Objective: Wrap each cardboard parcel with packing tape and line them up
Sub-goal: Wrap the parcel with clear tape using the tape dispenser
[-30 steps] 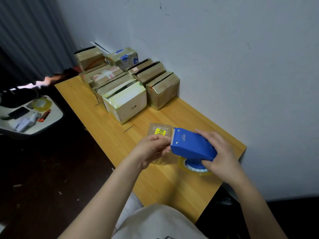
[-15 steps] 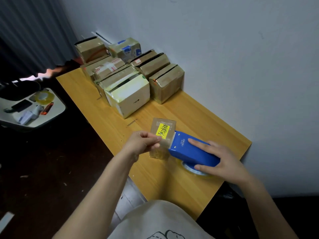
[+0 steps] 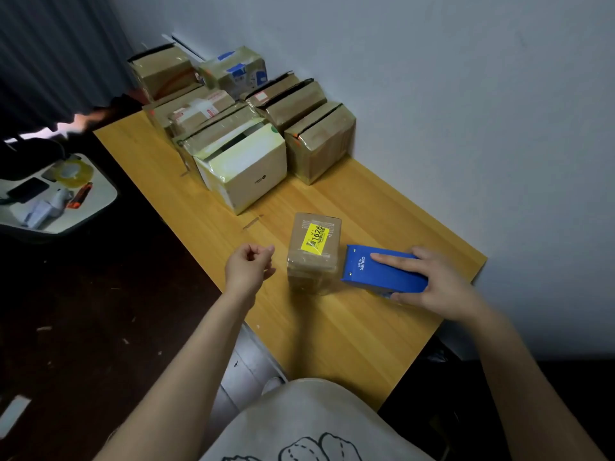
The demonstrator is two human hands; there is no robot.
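The blue tape dispenser (image 3: 382, 272) is held tight by the right grip (image 3: 442, 284), just beside the small parcel (image 3: 314, 254) on the surface (image 3: 332, 327). The left grip (image 3: 248, 271) is curled up, empty.

A single wide-angle view looks from the person's head, forward and steeply down onto the wooden tabletop (image 3: 349, 327), which runs diagonally from lower right to upper left along a pale wall (image 3: 466, 94). The left hand (image 3: 248, 271) and right hand (image 3: 442, 281) sit close, mid-frame, forearms entering from below. The dark floor (image 3: 83, 311) fills the left side.
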